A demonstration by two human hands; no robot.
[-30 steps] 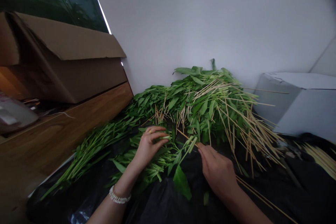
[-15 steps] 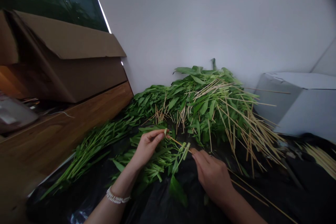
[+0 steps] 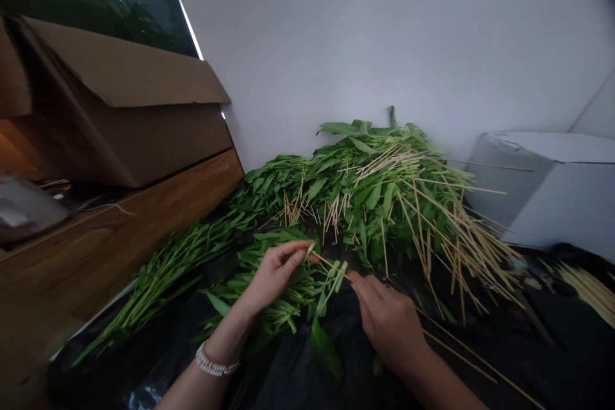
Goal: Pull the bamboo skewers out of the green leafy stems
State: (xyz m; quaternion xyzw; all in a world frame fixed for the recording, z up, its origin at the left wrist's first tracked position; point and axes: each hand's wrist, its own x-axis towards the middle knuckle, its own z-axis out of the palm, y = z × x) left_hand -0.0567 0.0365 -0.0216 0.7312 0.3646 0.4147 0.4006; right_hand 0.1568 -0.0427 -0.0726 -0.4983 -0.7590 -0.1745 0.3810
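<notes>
My right hand [image 3: 387,314] pinches a thin wooden skewer [image 3: 325,260], which slants up and left toward my other hand. Several pale green stem ends [image 3: 340,274] are threaded on the skewer just ahead of my right fingers, and a leaf [image 3: 325,347] hangs from them. At the skewer's far end, my left hand [image 3: 278,270] holds a leafy green stem [image 3: 311,248] between thumb and index finger, its cut end against the skewer. Beneath my left hand lies a loose bunch of leafy greens [image 3: 283,307] on black plastic sheeting [image 3: 283,378].
Behind is a large heap of skewered greens [image 3: 384,186], its sticks jutting right. More greens [image 3: 158,288] lie at left beside a wooden ledge [image 3: 144,224] bearing an open cardboard box [image 3: 158,141]. At right are a white box [image 3: 552,186] and a bundle of skewers [image 3: 589,291].
My left hand has moved slightly right and down along the skewer with the stem, closer to the threaded stems. My right hand has stayed almost still.
</notes>
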